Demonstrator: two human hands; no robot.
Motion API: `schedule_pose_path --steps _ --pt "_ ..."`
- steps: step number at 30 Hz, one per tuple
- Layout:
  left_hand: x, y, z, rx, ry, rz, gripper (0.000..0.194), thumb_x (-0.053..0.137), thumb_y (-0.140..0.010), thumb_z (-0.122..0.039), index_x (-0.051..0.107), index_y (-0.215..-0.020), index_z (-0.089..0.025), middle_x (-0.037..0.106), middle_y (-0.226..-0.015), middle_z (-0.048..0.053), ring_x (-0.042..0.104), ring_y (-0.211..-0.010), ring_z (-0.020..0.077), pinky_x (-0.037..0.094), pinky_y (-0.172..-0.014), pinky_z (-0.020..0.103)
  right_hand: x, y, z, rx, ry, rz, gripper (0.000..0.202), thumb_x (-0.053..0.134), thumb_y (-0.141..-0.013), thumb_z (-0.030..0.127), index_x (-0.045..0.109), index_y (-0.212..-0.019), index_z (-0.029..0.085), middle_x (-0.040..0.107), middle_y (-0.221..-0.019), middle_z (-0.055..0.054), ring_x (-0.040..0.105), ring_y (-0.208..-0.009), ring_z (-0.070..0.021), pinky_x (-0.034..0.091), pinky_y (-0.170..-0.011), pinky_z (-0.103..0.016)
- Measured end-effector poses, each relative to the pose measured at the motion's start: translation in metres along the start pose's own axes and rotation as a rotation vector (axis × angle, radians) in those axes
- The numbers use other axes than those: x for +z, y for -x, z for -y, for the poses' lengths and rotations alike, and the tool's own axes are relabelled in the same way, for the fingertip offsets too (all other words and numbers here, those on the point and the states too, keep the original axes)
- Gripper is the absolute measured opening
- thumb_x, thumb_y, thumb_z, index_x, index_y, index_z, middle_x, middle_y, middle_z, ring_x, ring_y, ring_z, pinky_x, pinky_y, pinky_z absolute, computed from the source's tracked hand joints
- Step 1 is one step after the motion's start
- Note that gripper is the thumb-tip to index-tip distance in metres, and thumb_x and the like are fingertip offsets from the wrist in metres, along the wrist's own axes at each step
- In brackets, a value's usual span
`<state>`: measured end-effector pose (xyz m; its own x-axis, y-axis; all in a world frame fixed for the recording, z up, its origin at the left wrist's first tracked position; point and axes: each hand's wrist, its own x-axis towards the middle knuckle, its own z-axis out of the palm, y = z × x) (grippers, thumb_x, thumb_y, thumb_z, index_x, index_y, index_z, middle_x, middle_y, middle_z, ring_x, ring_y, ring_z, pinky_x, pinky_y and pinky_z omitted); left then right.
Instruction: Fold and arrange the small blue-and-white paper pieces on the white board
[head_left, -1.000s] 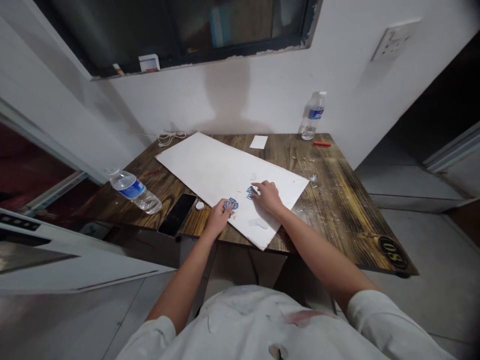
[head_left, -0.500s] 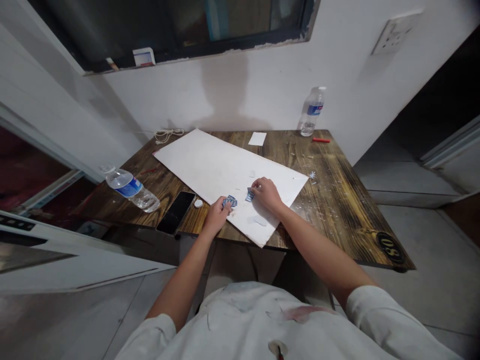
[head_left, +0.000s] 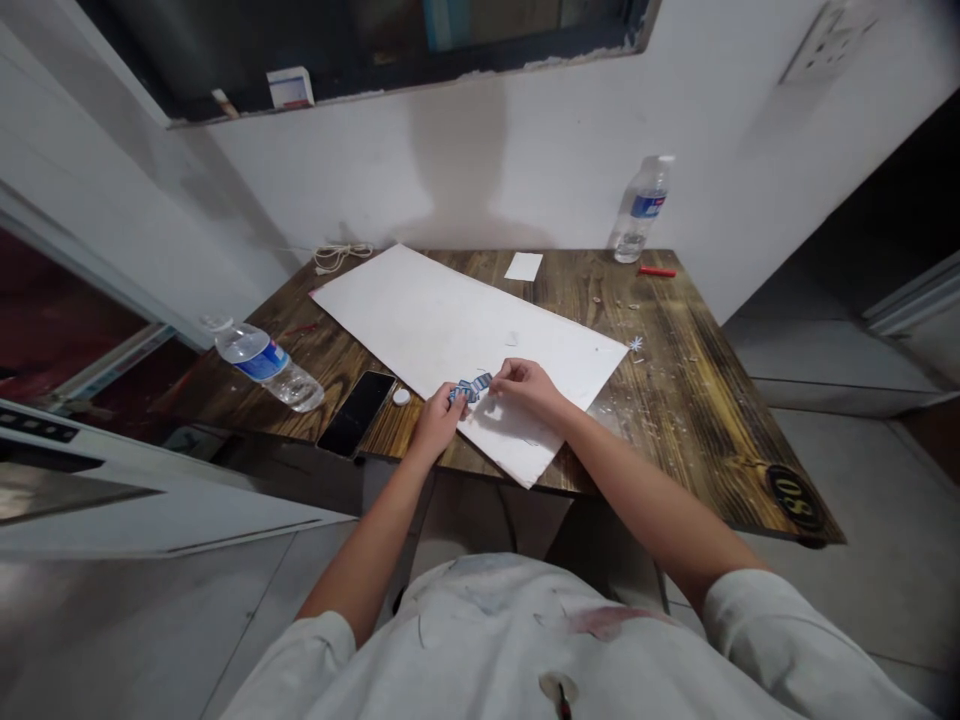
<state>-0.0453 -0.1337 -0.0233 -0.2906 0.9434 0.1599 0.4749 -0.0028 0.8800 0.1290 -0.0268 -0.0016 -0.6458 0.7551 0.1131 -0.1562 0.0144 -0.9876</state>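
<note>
A wooden table stands below a dark-framed window.

It looks like a home: grey tiled floor, white rectangular wall socket, dark-framed window, brown wood-grain tabletop.

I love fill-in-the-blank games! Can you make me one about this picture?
The small pieces in the left hand are mostly coloured ____.
There are ____ bottles with blue labels.
Seen from here, the phone lies to the ____ of the big white board.
The round cap beside the phone is coloured ____.

Missing words: blue; two; left; white.
</note>
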Motion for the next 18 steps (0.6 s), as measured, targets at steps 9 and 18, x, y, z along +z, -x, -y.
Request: schedule_pose_path --steps 9,18 --pt "-0.001 0.000 0.000 0.036 -0.040 0.025 0.034 0.042 -0.095 -0.050 0.060 -0.098 -0.021 0.065 -0.078 0.002 0.058 -0.070 0.0159 0.042 -0.067 0.025 0.014 0.005 -0.011 -0.084 0.409 -0.039 0.019 0.062 -0.074 0.031 0.053 -0.062 0.020 0.060 -0.060 0.000 0.048 -0.055 -0.0105 0.035 -0.055 -0.024" --pt "-0.003 -0.001 -0.003 0.090 -0.167 0.087 0.028 0.044 -0.095 -0.044 0.059 -0.103 -0.021 0.065 -0.075 0.001 0.060 -0.070 0.0165 0.042 -0.067 0.026 0.021 0.011 -0.007 -0.120 0.606 -0.109 0.019 0.059 -0.074 0.021 0.049 -0.058 0.019 0.054 -0.055 0.003 0.047 -0.055 -0.0095 0.034 -0.055 -0.022"
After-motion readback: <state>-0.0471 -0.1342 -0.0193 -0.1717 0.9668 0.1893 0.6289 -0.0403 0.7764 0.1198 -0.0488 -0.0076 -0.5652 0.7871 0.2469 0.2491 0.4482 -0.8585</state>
